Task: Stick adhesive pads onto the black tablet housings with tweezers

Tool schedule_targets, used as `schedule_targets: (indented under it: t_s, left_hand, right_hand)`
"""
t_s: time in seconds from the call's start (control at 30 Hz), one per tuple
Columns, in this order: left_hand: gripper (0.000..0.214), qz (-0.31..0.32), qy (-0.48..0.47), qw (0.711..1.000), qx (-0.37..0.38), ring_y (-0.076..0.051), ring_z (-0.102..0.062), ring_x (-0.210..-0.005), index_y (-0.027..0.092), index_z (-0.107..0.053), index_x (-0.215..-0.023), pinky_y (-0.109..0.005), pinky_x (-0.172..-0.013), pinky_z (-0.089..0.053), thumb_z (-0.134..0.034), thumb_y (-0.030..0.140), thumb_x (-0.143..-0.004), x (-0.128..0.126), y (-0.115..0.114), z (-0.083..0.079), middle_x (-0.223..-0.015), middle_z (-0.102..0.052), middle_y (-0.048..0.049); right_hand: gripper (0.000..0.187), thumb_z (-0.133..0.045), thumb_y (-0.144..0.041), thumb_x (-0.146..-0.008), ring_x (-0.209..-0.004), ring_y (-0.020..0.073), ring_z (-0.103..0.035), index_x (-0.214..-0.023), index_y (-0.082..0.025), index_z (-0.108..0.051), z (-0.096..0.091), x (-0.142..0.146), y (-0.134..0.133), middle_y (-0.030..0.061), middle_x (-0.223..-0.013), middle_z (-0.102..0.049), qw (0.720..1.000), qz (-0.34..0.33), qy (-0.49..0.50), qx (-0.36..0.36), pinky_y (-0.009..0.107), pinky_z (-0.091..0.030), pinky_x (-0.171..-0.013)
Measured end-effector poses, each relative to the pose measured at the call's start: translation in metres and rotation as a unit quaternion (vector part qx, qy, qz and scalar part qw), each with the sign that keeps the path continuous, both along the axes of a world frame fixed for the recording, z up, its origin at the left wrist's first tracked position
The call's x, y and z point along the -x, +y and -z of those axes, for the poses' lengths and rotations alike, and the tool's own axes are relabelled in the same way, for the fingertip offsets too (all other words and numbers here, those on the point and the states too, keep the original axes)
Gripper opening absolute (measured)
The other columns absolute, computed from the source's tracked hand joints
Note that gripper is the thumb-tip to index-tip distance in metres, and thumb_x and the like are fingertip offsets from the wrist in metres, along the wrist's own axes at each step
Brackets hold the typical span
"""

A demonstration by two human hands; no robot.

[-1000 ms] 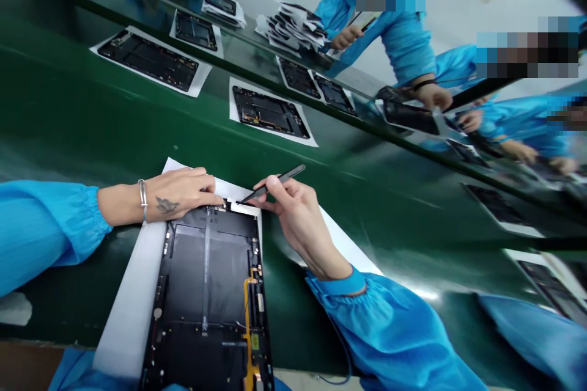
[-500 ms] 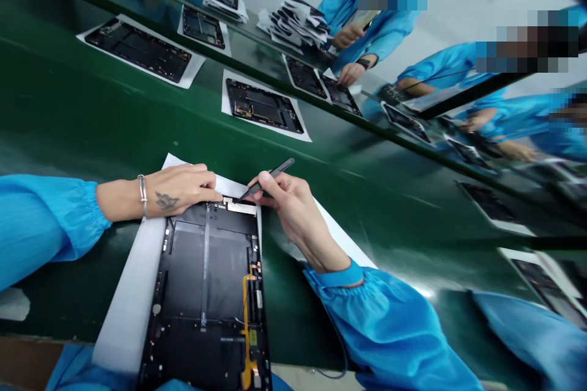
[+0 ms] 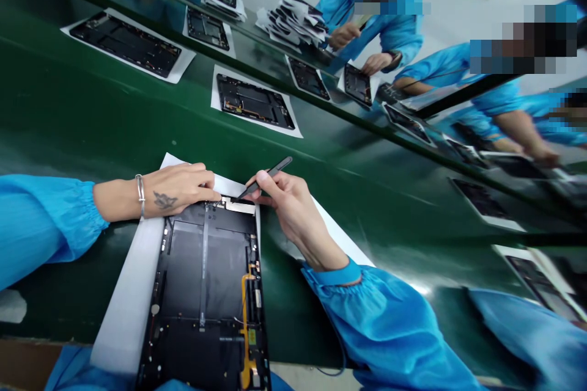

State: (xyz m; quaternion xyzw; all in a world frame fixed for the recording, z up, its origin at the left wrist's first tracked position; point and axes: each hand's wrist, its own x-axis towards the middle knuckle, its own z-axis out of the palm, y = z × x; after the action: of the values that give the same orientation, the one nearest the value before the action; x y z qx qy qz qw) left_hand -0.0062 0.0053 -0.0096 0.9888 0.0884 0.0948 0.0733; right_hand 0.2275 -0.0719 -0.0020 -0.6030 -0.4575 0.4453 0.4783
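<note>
A black tablet housing (image 3: 183, 269) lies lengthwise before me on white paper (image 3: 121, 293), its near end cut off by the picture's bottom. My left hand (image 3: 177, 189) grips its far edge, fingers curled over and thumb stretched along the small parts there. Dark tweezers (image 3: 270, 175) are pinched between the thumb and fingers of my right hand (image 3: 293, 208). Their tips reach down to a silvery-white strip (image 3: 241, 206) at the housing's far right corner, close to my left thumb. An orange flex cable (image 3: 245, 317) runs down the right side.
More open tablet housings (image 3: 254, 101) on paper lie along the green belt (image 3: 114, 116). Beyond a dark rail (image 3: 266, 82), co-workers in blue sit by a stack of papers and housings (image 3: 293, 21). A blue sleeve (image 3: 518, 324) is close at my right.
The housings on the belt have slid slightly left. Across the rail, a co-worker's hand and a housing have shifted right. My hands and tweezers have barely moved.
</note>
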Motion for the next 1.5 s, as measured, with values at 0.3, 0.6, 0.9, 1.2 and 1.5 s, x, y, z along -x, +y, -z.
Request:
schedule_targets:
  t_s: [0.3,0.6,0.9,1.2,1.5]
  left_hand:
    - [0.055,-0.007,0.016,1.0,-0.011,-0.019,-0.048,-0.085,0.024,-0.062,-0.131,-0.028,-0.071,-0.04,-0.049,-0.003,-0.085,-0.002,-0.001,-0.001,-0.107,-0.061,-0.0079]
    - [0.046,-0.013,0.021,1.0,-0.008,-0.019,-0.047,-0.085,0.025,-0.064,-0.128,-0.028,-0.07,-0.038,-0.047,0.001,-0.091,-0.002,-0.004,-0.006,-0.106,-0.061,-0.0077]
    - [0.043,-0.014,0.017,1.0,-0.017,-0.019,-0.051,-0.087,0.021,-0.064,-0.129,-0.029,-0.074,-0.041,-0.049,0.003,-0.093,0.002,-0.003,-0.005,-0.105,-0.063,-0.0079]
    - [0.036,-0.009,0.002,1.0,-0.006,-0.019,-0.052,-0.088,0.02,-0.065,-0.126,-0.029,-0.074,-0.043,-0.043,0.009,-0.099,0.001,-0.002,-0.003,-0.105,-0.064,-0.0087]
    - [0.047,-0.023,0.028,0.999,-0.025,-0.019,-0.049,-0.084,0.023,-0.061,-0.132,-0.029,-0.072,-0.04,-0.049,0.003,-0.092,-0.002,-0.004,-0.005,-0.105,-0.061,-0.0084]
  right_hand:
    - [0.05,-0.078,-0.066,-0.069,-0.062,0.0146,-0.061,-0.062,-0.018,-0.064,0.001,0.0,0.0,0.0015,-0.061,-0.062,1.0,-0.006,-0.016,-0.002,0.029,-0.054,-0.063]
    - [0.047,-0.072,-0.065,-0.075,-0.062,0.0169,-0.063,-0.074,-0.017,-0.07,0.001,-0.002,-0.001,0.0025,-0.064,-0.065,0.996,-0.02,-0.081,-0.024,0.032,-0.054,-0.064]
    - [0.045,-0.065,-0.064,-0.084,-0.071,0.0199,-0.069,-0.08,-0.019,-0.071,0.0,0.014,-0.012,0.005,-0.079,-0.071,0.984,-0.007,-0.134,-0.12,0.031,-0.055,-0.064]
    - [0.045,-0.058,-0.062,-0.089,-0.071,0.0208,-0.067,-0.076,-0.021,-0.071,-0.001,0.018,-0.016,0.006,-0.078,-0.072,0.968,-0.024,-0.211,-0.134,0.031,-0.052,-0.061]
    - [0.042,-0.056,-0.056,-0.093,-0.07,0.0191,-0.065,-0.077,-0.021,-0.072,0.001,0.018,-0.018,0.0062,-0.083,-0.072,0.958,-0.033,-0.236,-0.16,0.031,-0.049,-0.06]
